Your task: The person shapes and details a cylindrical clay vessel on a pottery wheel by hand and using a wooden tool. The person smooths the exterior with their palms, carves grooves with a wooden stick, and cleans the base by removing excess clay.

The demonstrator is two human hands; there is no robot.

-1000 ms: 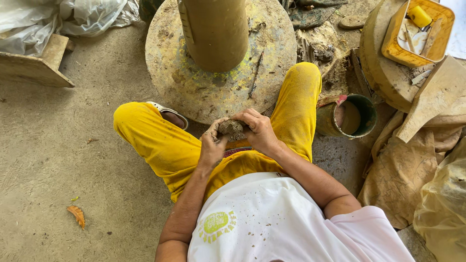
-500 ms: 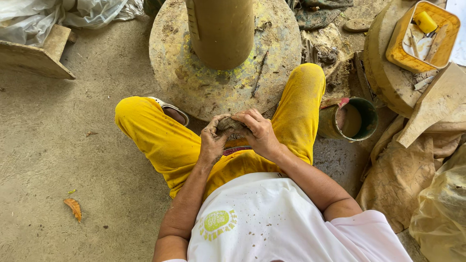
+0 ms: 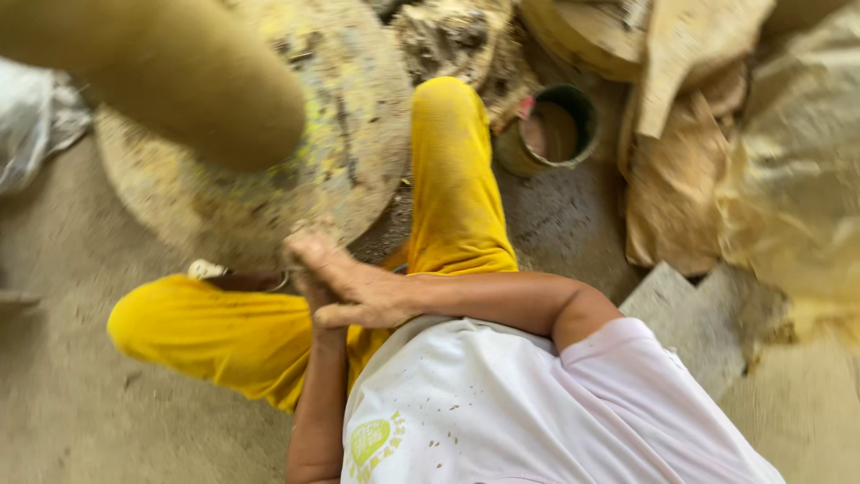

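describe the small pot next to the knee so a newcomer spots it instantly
Start at the big round clay-spattered turntable at top left, then cross the yellow-trousered leg to its right. Just beyond stands a small round dark-rimmed pot of brown liquid, the only open container on the floor there.

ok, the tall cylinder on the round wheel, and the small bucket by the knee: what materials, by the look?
Cylinder: probably damp clay, matte tan and even-toned, though blurred here. Round wheel: looks like stone or concrete, pitted and mottled under crusted clay; cannot say which. Bucket: likely plastic or metal, thin dark-green rim, holding brown muddy water.
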